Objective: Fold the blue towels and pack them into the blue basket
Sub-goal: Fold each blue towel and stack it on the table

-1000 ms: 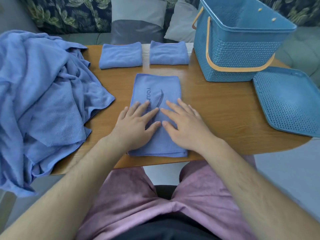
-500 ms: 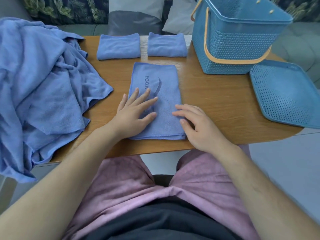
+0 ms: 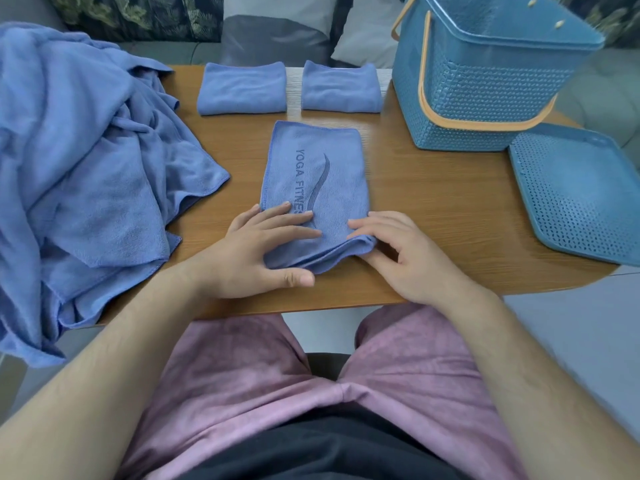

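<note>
Folding step in hand, packing not begun; lettered towel lay mid bench, near edge raised; left hand and right hand each pinched that edge, fingers above, thumbs beneath; next move likely calls for carrying it to the far hem, corners matched; little bare wood beyond, two folded towels close past; blue basket stood far right; unfolded heap left.

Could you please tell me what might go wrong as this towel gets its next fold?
The layers of the printed towel fan apart at the near edge, where the left hand and right hand pinch it; a layer may slip and skew the fold. The unfolded pile hangs over the left edge of the table and could slide off.
</note>
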Available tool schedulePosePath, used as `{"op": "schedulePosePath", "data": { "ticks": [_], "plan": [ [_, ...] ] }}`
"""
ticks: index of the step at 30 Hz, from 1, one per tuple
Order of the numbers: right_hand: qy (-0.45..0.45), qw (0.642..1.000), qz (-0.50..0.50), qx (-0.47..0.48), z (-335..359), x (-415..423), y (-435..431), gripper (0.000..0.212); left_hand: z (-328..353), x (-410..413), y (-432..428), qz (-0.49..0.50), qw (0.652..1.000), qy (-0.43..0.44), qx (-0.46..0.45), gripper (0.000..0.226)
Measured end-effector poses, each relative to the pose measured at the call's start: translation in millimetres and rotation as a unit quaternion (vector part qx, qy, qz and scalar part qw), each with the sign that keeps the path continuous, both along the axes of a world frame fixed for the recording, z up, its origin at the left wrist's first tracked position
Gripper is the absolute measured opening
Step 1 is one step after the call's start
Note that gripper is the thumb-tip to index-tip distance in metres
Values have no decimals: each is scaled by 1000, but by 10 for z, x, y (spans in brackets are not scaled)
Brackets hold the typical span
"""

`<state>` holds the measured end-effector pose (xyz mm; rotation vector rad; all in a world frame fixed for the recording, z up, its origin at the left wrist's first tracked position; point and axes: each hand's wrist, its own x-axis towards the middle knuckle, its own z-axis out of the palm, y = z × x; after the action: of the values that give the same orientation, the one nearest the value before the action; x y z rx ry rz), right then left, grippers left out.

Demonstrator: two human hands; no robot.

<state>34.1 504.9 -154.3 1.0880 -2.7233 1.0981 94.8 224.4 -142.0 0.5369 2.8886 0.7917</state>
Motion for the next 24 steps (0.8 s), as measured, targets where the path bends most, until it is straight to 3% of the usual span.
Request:
{"op": "schedulePosePath", "data": {
  "ticks": [4,10,15,17,20,24],
  "plan": [
    [-66,996,-57,-33,81,4,-58,20,34,17,-42,-7,1000,8,22,87],
    [-87,992,-81,-52,126,3,-63,18,-1,-35,-179,24,985,28,167,47],
    [-138,983,-94,-75,200,6,-27,32,66,25,-68,67,975,57,202,14],
    [-199,969,-66,-131,253,13,-16,30,86,48,-38,102,958,45,265,16],
    [-262,940,-35,-214,392,61,-23,22,99,64,19,149,905,3,398,22],
    [-241,937,-80,-239,314,55,-106,24,34,10,134,212,891,25,401,11]
  ]
}}
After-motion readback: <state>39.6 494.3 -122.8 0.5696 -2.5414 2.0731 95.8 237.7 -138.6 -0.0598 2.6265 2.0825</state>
